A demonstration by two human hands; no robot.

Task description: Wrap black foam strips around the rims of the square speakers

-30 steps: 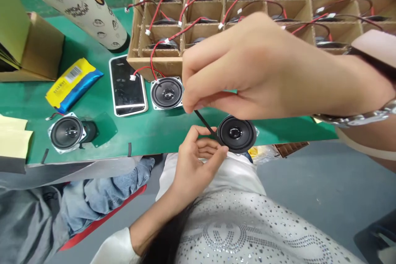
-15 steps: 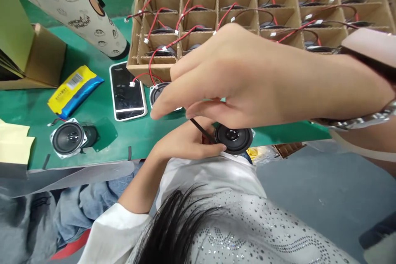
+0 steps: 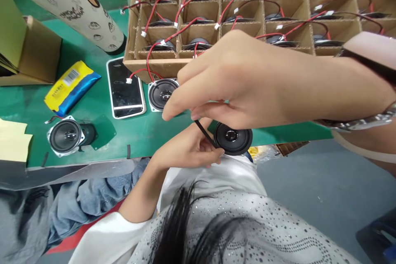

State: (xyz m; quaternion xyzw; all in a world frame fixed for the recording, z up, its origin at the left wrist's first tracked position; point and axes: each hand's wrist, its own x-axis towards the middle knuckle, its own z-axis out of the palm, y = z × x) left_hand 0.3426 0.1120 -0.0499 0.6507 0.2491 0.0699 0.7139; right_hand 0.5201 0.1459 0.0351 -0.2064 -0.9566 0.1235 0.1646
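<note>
A round black speaker (image 3: 232, 139) is held near the table's front edge by my left hand (image 3: 185, 146), closed around its left side with the thumb at the rim. Above it, my right hand (image 3: 229, 82) pinches the upper end of a thin black strip (image 3: 204, 133). The strip slants down to my left thumb beside the speaker's edge; whether it touches the rim I cannot tell. Behind my right fingers, another speaker (image 3: 162, 94) with a red lead lies face up on the table.
A cardboard box (image 3: 154, 65) with dividers holds several speakers with red leads. On the green table (image 3: 123, 134) lie a phone (image 3: 126, 88), a yellow and blue packet (image 3: 71, 87) and a third speaker (image 3: 66, 135). A patterned cylinder (image 3: 93, 20) stands behind. Someone's jeans (image 3: 93, 202) show at left.
My right hand has shifted slightly right in view, uncovering more of the speaker behind it. The strip stays pinched, and the held speaker's face shows more fully.
</note>
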